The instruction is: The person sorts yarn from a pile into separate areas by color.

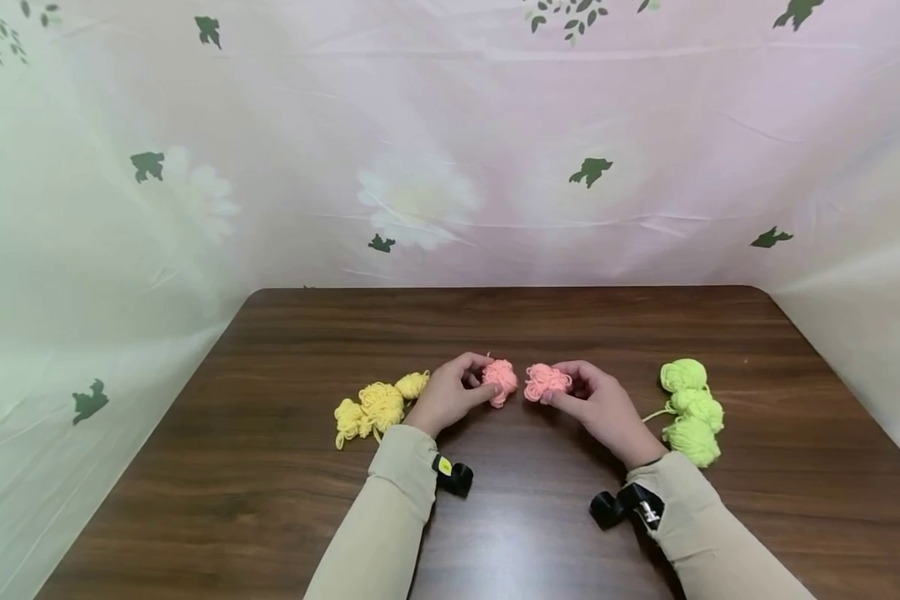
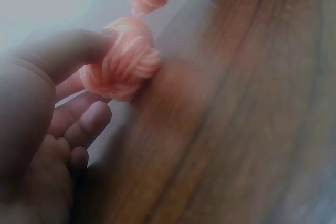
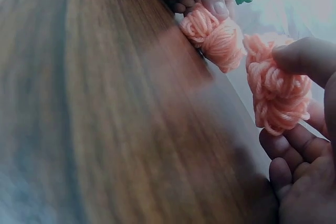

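Note:
Two small pink balls of yarn are held close to each other over the middle of the table. My left hand (image 1: 453, 392) pinches one pink yarn ball (image 1: 500, 382) between thumb and fingers; in the left wrist view the same ball (image 2: 125, 61) shows its wound strands. With thumb and fingertips my right hand (image 1: 603, 408) pinches the other pink yarn ball (image 1: 547, 382). The right wrist view shows this ball (image 3: 275, 87) with loose loops, a narrow gap from the left hand's ball (image 3: 215, 38).
Several yellow yarn balls (image 1: 381, 406) lie in a row beside the left hand, partly behind it. To the right, three green yarn balls (image 1: 696, 408) form a column, a loose strand trailing left. A printed cloth (image 1: 495, 167) hangs behind the brown wooden table (image 1: 270, 500).

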### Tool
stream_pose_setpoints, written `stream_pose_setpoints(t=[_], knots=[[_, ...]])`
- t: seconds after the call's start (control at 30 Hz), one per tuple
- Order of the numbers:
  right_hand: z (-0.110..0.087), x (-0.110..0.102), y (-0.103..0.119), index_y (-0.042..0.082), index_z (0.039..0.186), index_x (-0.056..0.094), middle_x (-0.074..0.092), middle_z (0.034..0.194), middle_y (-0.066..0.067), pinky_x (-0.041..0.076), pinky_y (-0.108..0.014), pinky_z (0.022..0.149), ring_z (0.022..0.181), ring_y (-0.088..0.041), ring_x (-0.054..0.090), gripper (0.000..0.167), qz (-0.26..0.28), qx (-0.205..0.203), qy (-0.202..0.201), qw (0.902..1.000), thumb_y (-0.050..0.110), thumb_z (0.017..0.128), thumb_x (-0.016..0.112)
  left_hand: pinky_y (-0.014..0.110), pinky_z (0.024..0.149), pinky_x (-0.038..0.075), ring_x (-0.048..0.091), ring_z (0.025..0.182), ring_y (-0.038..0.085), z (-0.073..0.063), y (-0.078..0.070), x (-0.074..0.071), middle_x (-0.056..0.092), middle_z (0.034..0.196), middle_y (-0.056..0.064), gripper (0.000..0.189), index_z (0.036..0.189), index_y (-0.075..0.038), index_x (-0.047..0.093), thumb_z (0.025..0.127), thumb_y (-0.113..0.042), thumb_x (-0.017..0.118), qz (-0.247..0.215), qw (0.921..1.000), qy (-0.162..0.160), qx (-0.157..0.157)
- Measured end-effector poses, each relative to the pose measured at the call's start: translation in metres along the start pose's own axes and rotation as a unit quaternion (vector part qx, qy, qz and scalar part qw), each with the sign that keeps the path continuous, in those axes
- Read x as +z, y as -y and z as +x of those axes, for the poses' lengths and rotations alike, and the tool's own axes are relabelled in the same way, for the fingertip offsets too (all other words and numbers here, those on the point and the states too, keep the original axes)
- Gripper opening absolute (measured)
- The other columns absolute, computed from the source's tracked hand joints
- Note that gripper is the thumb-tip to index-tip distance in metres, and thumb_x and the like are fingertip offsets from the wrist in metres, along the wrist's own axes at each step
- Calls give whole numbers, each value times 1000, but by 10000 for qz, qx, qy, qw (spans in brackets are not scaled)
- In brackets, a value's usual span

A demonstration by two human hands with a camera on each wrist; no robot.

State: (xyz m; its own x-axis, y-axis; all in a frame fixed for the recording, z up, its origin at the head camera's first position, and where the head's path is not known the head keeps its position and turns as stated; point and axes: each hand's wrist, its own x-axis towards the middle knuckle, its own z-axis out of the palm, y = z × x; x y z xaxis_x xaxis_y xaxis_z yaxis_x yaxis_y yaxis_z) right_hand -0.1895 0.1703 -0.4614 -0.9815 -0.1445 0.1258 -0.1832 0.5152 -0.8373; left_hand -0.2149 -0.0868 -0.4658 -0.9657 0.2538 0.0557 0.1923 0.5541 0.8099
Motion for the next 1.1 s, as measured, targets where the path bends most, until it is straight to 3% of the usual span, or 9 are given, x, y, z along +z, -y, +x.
stream_pose_setpoints(t=[0.73, 0.9, 1.1], knots=[[0, 1, -2, 8, 120, 66, 67, 102, -6, 47, -28, 77, 91, -19, 58, 41, -220, -57, 9, 9997, 28, 87, 80, 30, 72, 47, 56, 84, 14, 1, 2, 2, 61, 89, -3, 37, 124, -21, 67, 90, -29, 77, -81, 9999, 33, 70], [0, -1, -2, 7, 121, 65, 66, 99, -6, 46, -30, 77, 90, -20, 57, 47, -417, 107, -128, 9990, 38, 88, 78, 29, 72, 47, 55, 86, 14, 1, -1, 5, 62, 97, -3, 38, 126, -22, 67, 90, -30, 77, -232, 9995, 184, 115], [4, 3, -1, 5, 121, 65, 64, 95, -6, 46, -31, 75, 87, -20, 57, 50, -441, 129, -281, 9986, 40, 87, 78, 30, 73, 46, 54, 87, 15, 0, -2, 5, 61, 98, -2, 37, 125, -22, 67, 91, -29, 76, -222, 9997, 82, 98]])
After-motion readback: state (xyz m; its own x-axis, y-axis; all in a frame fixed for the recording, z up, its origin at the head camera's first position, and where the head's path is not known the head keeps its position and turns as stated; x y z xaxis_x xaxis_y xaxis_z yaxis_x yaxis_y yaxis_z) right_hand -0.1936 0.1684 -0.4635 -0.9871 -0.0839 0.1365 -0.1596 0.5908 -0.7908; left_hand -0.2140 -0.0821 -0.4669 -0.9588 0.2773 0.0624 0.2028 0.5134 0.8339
